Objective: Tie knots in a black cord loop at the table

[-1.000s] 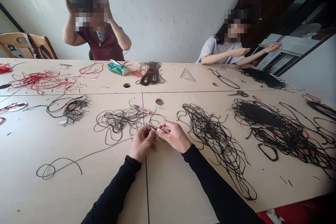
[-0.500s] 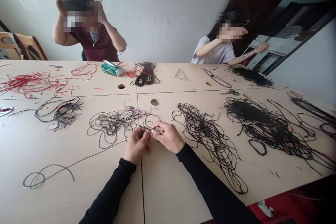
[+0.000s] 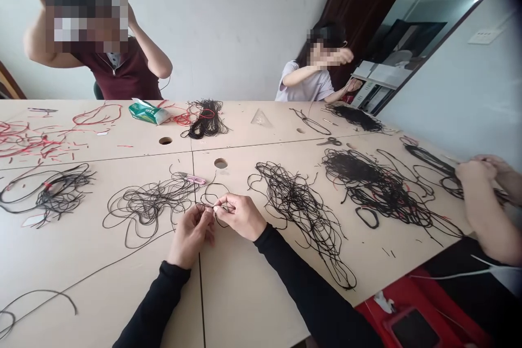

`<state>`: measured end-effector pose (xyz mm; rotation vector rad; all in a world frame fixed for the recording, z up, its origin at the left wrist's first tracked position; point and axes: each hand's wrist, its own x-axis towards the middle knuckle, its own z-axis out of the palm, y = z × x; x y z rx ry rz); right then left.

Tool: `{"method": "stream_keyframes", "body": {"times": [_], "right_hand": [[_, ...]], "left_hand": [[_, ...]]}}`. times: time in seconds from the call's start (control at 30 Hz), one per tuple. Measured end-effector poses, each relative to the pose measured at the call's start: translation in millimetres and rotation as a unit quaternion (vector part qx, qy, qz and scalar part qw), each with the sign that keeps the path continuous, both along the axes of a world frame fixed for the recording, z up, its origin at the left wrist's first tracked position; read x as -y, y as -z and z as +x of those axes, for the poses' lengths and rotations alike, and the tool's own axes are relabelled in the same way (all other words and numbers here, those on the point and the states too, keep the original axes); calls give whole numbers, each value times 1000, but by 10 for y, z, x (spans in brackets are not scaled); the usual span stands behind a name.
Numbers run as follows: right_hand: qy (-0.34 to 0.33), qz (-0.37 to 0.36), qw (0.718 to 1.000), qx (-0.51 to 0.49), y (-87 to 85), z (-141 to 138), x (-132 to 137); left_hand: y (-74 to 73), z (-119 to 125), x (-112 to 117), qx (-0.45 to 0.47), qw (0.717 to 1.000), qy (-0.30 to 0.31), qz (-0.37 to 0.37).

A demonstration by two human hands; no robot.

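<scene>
Pale wood table (image 3: 253, 293): black cord tangles (image 3: 302, 206), red cord scraps (image 3: 28, 138), pink snips (image 3: 194, 178), green packet (image 3: 147, 112).

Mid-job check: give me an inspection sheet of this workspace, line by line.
Surface: pale table of joined panels, with round holes.
Job's things: thin black cord, looped just beyond the hands; loose cord pile to its left.
Clutter: black tangle; bigger tangle; red cords; pink snips; scissors; green pack.
Grippers: left hand and right hand both pinch the cord, fingertips meeting.
Cables: thin white lead at lower right, kind unclear.
Surroundings: two people across the table; co-worker's hands at right; white wall, dark door.
</scene>
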<state>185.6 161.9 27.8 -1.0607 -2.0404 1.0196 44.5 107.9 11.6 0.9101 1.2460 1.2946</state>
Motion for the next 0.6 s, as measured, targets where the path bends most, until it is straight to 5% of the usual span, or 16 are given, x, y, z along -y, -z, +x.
{"method": "stream_keyframes", "body": {"times": [0.6], "right_hand": [[24, -31, 999, -20, 4, -32, 31]], "left_hand": [[-57, 31, 5, 28, 999, -20, -17]]}}
